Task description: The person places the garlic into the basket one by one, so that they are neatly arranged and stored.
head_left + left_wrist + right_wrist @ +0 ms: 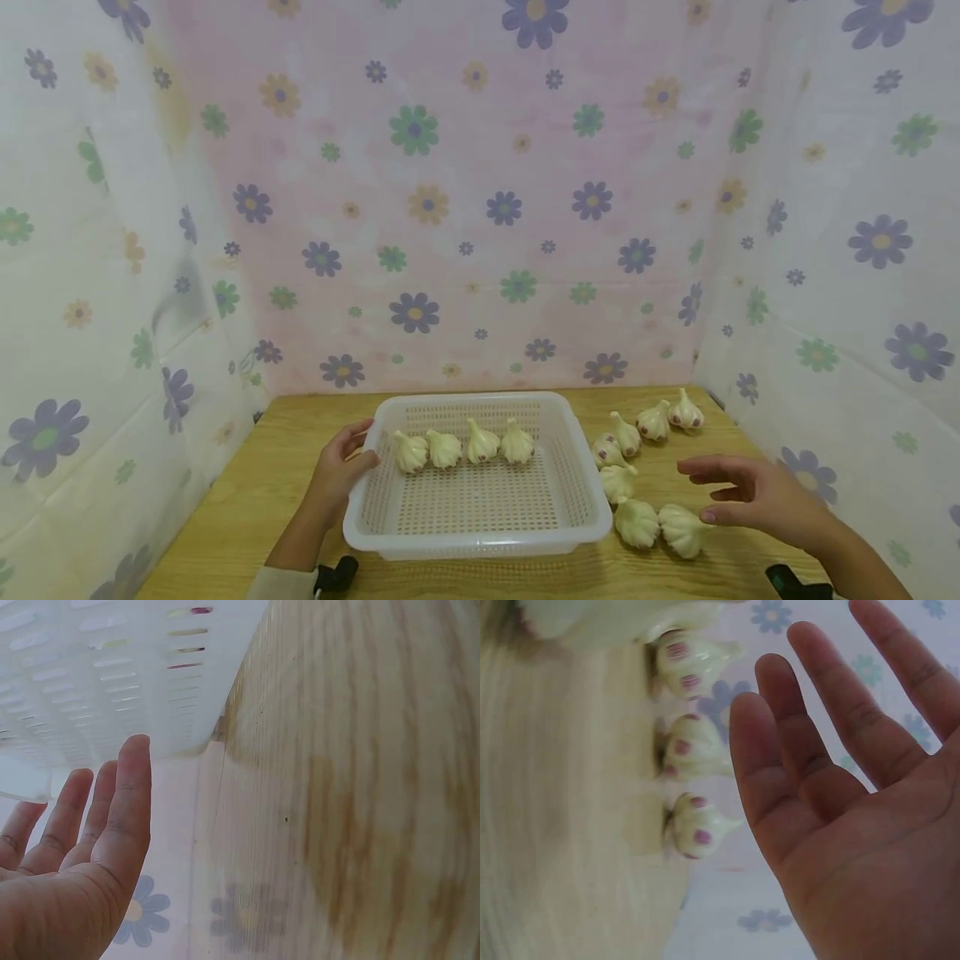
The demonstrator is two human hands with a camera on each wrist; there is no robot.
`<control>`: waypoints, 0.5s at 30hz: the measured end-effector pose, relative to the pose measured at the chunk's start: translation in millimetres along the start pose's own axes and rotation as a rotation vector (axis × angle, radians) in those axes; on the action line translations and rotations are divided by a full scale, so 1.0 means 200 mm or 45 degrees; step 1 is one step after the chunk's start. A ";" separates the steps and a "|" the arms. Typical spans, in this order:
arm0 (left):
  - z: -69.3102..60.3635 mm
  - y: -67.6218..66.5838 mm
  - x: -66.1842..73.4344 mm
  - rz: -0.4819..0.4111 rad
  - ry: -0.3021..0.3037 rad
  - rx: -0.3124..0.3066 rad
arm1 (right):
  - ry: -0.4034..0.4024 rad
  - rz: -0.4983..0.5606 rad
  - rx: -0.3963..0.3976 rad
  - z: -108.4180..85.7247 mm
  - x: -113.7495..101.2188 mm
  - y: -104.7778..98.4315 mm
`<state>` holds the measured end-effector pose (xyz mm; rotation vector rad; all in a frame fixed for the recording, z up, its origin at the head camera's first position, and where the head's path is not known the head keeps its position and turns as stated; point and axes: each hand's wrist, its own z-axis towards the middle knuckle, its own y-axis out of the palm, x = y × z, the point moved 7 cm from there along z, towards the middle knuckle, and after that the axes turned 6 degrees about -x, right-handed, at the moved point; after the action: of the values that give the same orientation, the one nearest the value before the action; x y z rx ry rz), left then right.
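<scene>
A white perforated plastic basket (480, 540) stands on the table with several garlic bulbs (483, 442) in a row inside. My left hand (333, 475) is at its left rim, thumb on the edge; in the left wrist view the hand (82, 862) has extended, slightly bent fingers beside the basket wall (97, 682). Several more bulbs lie to the basket's right, the nearest bulb (681, 532) just left of my right hand (765, 504). That hand is above the table, fingers apart and holding nothing; the right wrist view shows its palm (870, 832) near three bulbs (697, 825).
The wooden table (247, 492) is surrounded at the back and both sides by flower-patterned cloth (480, 250). Outside the basket the bulbs form a curved line, from a far bulb (686, 412) at the back right to the basket's front right corner.
</scene>
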<state>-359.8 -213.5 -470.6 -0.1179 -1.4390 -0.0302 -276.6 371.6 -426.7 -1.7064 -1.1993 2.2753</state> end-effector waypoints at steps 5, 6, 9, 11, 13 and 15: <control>0.01 0.01 0.02 -0.025 0.016 -0.019 | 0.060 0.178 -0.135 -0.02 0.12 0.05; 0.01 0.01 0.02 -0.031 0.017 -0.023 | 0.077 0.219 -0.161 -0.02 0.13 0.06; 0.02 0.02 0.03 -0.047 0.015 -0.028 | 0.120 0.313 -0.226 -0.02 0.17 0.08; 0.03 0.03 0.03 -0.047 0.013 -0.025 | 0.134 0.344 -0.257 -0.02 0.19 0.09; 0.03 0.03 0.03 -0.043 0.013 -0.024 | 0.128 0.365 -0.281 -0.02 0.20 0.10; 0.03 0.03 0.03 -0.039 0.015 -0.015 | 0.111 0.385 -0.306 -0.02 0.21 0.11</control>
<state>-364.1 -206.1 -463.5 -0.1051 -1.4290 -0.0642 -281.6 377.5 -472.6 -2.1848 -1.3228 2.2563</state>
